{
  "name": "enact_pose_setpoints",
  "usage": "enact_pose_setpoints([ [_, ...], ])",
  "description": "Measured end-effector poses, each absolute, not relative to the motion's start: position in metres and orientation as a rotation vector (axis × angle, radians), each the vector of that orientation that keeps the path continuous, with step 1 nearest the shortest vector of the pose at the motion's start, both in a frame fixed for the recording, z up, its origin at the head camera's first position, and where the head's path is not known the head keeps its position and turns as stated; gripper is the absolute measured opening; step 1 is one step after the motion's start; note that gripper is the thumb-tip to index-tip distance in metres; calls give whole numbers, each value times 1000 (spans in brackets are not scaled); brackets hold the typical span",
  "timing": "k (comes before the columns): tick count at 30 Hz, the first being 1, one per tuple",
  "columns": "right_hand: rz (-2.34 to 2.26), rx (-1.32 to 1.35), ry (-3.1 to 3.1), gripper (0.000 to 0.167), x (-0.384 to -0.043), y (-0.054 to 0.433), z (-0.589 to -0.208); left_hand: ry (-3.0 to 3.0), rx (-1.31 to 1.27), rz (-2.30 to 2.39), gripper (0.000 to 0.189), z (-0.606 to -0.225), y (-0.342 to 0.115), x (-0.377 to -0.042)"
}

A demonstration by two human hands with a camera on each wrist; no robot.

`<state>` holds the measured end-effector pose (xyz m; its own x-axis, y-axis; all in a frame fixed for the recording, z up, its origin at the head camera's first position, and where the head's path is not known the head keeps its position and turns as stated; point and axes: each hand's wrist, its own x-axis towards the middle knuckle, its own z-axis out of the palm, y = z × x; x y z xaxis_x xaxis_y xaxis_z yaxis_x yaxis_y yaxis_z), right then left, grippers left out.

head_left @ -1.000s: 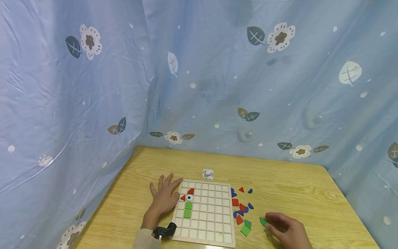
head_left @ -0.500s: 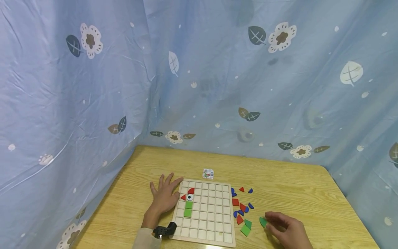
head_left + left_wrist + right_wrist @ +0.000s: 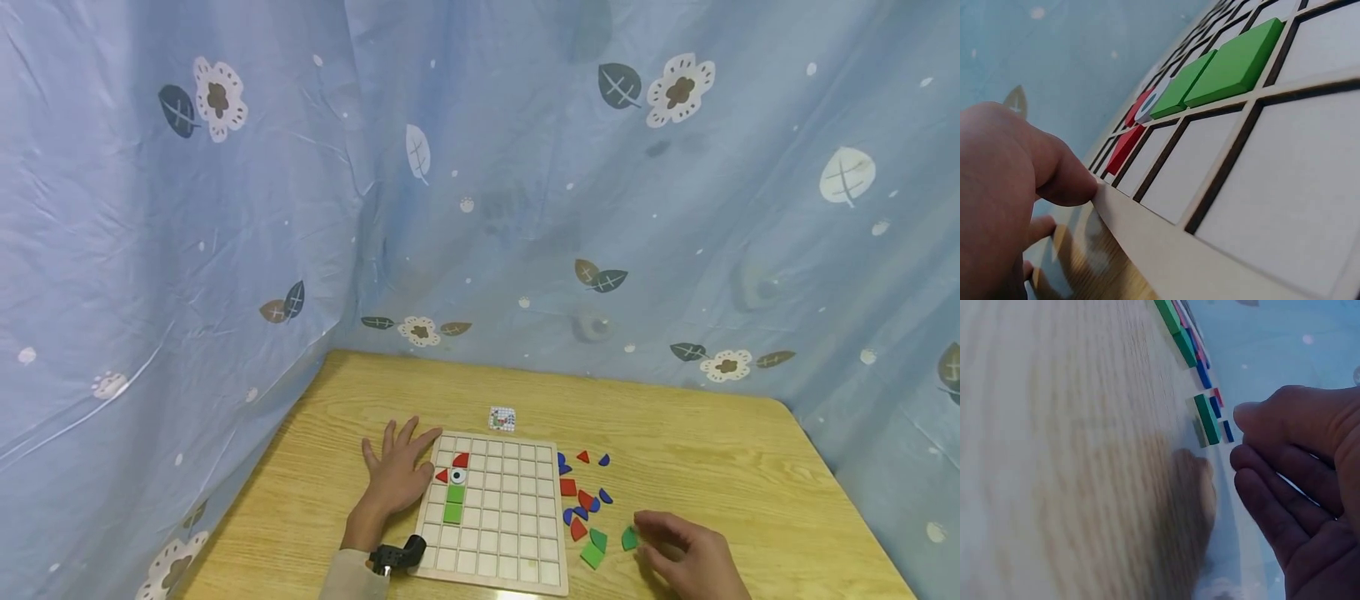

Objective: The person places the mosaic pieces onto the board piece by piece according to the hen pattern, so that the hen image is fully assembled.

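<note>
In the head view my left hand [image 3: 397, 477] lies with fingers spread at the left side of a wooden grid board [image 3: 517, 527]. Its index fingertip and thumb touch the board's edge; the left wrist view shows one fingertip against the rim. On the board sit a red quarter-circle [image 3: 461, 460], a red triangle [image 3: 442, 476], a round eye piece [image 3: 457, 476] and two green squares [image 3: 453, 503]. My right hand [image 3: 693, 550] hovers with loosely bent fingers beside a green quarter-circle piece [image 3: 629, 539]. A gap separates that piece [image 3: 1207, 419] from the fingertips in the right wrist view.
Right of the board lie several loose pieces, among them a red square [image 3: 567, 487], a green square [image 3: 592, 556] and a blue half-circle [image 3: 604, 460]. A small picture card [image 3: 502, 419] lies beyond the board. Blue curtains [image 3: 525, 208] surround the table's [image 3: 675, 442] far and left sides.
The green quarter-circle, earlier at my right fingertips, has turned and now lies on the table, apart from them. My right hand has shifted slightly left. The left hand stays still.
</note>
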<state>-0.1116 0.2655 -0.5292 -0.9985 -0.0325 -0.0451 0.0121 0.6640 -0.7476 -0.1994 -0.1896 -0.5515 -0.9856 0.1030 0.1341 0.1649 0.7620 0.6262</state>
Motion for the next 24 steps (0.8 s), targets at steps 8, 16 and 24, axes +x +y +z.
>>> enact_pose_setpoints([
  [8,-1206,-180,2860,40,-117,265,-536,-2803,-248,-1042,59,-555,-189,-198],
  [16,-1140,-393,2969,41,-117,266,-540,-2863,-215,-1026,59,-551,-190,-199],
  [24,-1125,-496,3029,42,-118,264,-542,-2873,-215,-1018,59,-553,-189,-199],
])
